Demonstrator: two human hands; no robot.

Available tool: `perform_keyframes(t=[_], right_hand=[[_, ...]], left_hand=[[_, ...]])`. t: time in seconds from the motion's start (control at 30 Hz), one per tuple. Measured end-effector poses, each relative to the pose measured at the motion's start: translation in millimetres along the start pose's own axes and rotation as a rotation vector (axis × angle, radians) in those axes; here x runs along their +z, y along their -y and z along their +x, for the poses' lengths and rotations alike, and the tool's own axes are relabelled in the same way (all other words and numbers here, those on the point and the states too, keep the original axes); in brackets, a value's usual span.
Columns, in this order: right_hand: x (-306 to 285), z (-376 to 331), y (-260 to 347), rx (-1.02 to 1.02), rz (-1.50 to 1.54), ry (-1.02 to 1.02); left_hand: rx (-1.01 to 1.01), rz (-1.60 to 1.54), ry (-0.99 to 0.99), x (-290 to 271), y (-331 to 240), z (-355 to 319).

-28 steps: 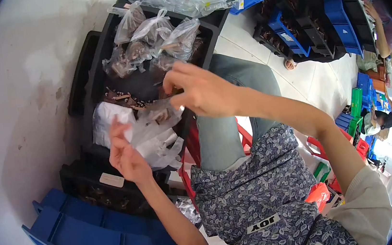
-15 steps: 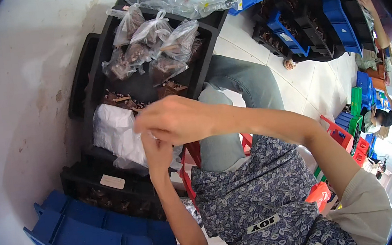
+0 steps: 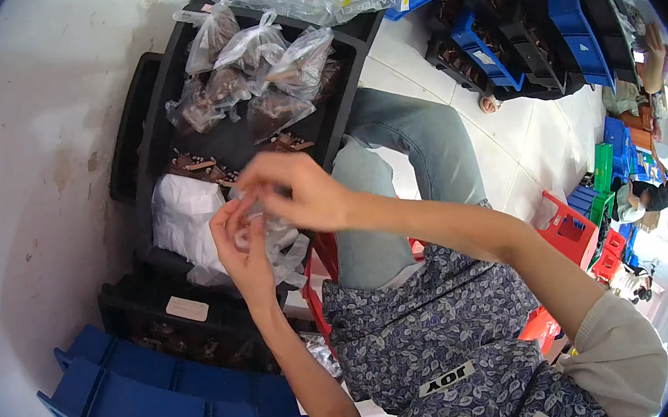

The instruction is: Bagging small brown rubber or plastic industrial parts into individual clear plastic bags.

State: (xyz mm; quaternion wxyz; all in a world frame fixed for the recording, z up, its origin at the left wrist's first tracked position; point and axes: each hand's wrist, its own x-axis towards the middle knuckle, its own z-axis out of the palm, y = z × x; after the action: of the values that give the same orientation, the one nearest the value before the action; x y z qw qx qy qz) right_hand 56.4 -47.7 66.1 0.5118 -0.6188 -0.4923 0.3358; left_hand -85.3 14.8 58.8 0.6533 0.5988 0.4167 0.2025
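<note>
Left hand (image 3: 241,248): clenched on a crumpled clear plastic bag (image 3: 279,243).
Right hand (image 3: 292,190): the same bag is pinched at its top.
Far: a black plastic crate (image 3: 336,85) is filled with knotted bags.

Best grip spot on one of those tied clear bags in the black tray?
Probably the knotted neck of a tied bag, taken from above. The knot stands up clear of the bulging body full of small brown parts, and neighbouring bags crowd its sides in the black tray, leaving the top the free approach.
</note>
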Motion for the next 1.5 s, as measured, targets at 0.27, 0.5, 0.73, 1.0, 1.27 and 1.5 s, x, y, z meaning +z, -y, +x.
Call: perform_keyframes(t=[0.27, 0.5, 0.73, 1.0, 1.27, 1.5], right_hand=[[12, 3, -33, 0.308, 0.057, 0.258], [7, 10, -18, 0.346, 0.017, -0.005], [5, 19, -15, 0.105, -0.179, 0.267], [15, 13, -13, 0.398, 0.488, 0.019], [-8, 14, -66, 0.616, 0.012, -0.373], [-49, 83, -13, 0.324, 0.350, -0.422]], left_hand=[[0.393, 0.612, -0.303, 9, 14, -5], [0.610, 0.608, -0.552, 14, 18, 2], [0.705, 0.571, -0.470, 13, 15, 5], [0.622, 0.574, -0.525, 8, 13, 5], [0.057, 0.412, -0.569, 8, 38, 10], [0.236, 0.110, -0.631, 14, -15, 76]])
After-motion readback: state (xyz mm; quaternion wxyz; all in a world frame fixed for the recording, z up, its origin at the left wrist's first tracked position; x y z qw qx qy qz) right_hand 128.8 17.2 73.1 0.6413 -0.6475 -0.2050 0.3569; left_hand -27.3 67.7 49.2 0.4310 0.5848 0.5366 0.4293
